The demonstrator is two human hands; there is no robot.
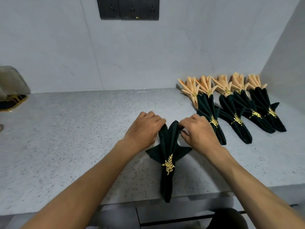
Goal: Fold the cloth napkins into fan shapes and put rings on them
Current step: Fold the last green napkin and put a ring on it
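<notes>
Dark green napkin (168, 146): matt woven cloth, soft pleats, showing no sheen; ring (168, 164): gold-toned metal leaf sprig, glossy, catching light; 4 more dark green napkins (209, 111) and peach napkins (191, 88): matt cloth, wearing like rings; countertop (82, 129): speckled stone-look, smooth, shining faintly; wall (132, 55): smooth pale panels; socket plate (128, 8): black plastic, glossy

Bare counter (66, 138) left; napkins (239, 109) right.
</notes>
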